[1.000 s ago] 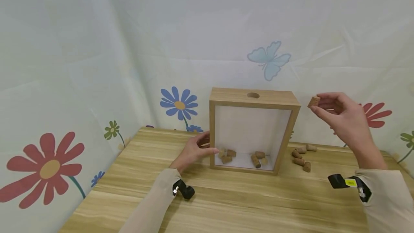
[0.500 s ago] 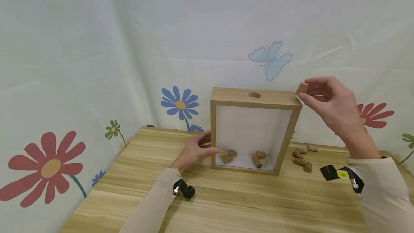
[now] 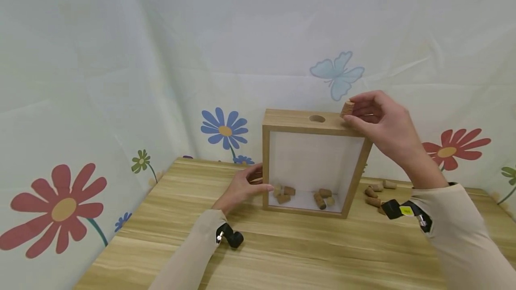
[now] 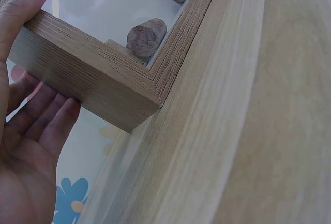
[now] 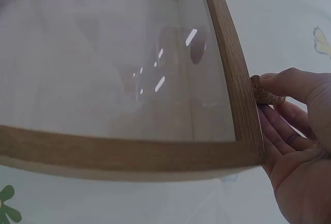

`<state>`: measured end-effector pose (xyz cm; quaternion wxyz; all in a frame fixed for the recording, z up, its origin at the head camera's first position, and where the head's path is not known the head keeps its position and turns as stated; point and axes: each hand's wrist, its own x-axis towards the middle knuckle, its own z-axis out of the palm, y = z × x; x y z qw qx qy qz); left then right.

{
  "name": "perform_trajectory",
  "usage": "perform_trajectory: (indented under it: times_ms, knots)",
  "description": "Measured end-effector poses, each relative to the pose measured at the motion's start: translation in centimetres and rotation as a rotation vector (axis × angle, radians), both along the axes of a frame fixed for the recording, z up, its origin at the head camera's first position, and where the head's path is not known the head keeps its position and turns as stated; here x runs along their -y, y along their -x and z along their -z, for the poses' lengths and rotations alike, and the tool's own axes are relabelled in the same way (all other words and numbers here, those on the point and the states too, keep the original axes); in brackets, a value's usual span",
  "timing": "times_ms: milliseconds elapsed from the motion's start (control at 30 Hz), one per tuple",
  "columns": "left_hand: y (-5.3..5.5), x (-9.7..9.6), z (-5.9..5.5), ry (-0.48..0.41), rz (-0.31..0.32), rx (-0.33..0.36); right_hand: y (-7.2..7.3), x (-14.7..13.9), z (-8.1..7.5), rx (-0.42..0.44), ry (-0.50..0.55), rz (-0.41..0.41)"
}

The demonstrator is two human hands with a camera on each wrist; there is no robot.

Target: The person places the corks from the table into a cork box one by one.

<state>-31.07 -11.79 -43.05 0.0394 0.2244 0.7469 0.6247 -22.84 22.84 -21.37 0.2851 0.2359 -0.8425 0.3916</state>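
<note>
A wooden shadow box (image 3: 314, 129) with a clear front stands upright on the table. My left hand (image 3: 242, 187) grips its left side, the thumb (image 4: 23, 12) over the front frame and the fingers on the side wall. My right hand (image 3: 383, 122) pinches a cork (image 3: 347, 108) between thumb and fingertips, at the box's top edge, to the right of the round hole (image 3: 317, 119). In the right wrist view, this cork (image 5: 266, 93) is partly covered by the thumb. Several corks (image 3: 320, 200) lie inside the box at the bottom, in a left and a right group.
Several loose corks (image 3: 372, 201) lie on the wood-grain table (image 3: 282, 249) to the right of the box, partly hidden by the right wrist camera (image 3: 391, 209). A curtain (image 3: 250, 35) printed with flowers and a butterfly hangs behind the table.
My right hand has carried the cork leftward and up from beside the box to over its top, near the hole. The left hand and the box have stayed in place.
</note>
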Motion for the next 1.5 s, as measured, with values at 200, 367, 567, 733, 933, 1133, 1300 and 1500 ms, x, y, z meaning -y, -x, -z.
perform_trajectory:
  times_ms: [200, 367, 567, 733, 933, 1133, 1300, 1500]
  knots:
    - [0.0, 0.1, -0.1, 0.003, 0.002, -0.002, 0.3, 1.9, -0.2, -0.001, -0.045, -0.045]
    - [0.0, 0.1, 0.0, 0.0, 0.003, -0.003, 0.8, 3.1, -0.1, -0.009, -0.055, -0.059]
    - [0.0, 0.0, 0.0, -0.01, 0.009, -0.006, 1.3, 4.3, -0.2, -0.004, -0.058, -0.064]
    - [0.1, 0.0, 0.0, -0.011, 0.015, -0.014, 1.5, 4.7, -0.1, -0.025, -0.083, -0.055]
    - [0.2, 0.0, -0.1, -0.014, 0.016, -0.01, 1.8, 4.8, 0.1, -0.065, -0.097, -0.063]
    - [0.1, 0.0, -0.1, -0.009, 0.016, -0.008, 1.8, 4.7, 0.2, -0.061, -0.102, -0.057]
    - [0.0, 0.0, -0.1, -0.007, 0.017, -0.005, 1.6, 4.6, 0.2, -0.059, -0.105, -0.041]
    - [0.0, 0.0, -0.1, -0.011, 0.012, -0.007, 0.9, 3.8, 0.4, -0.079, -0.105, -0.025]
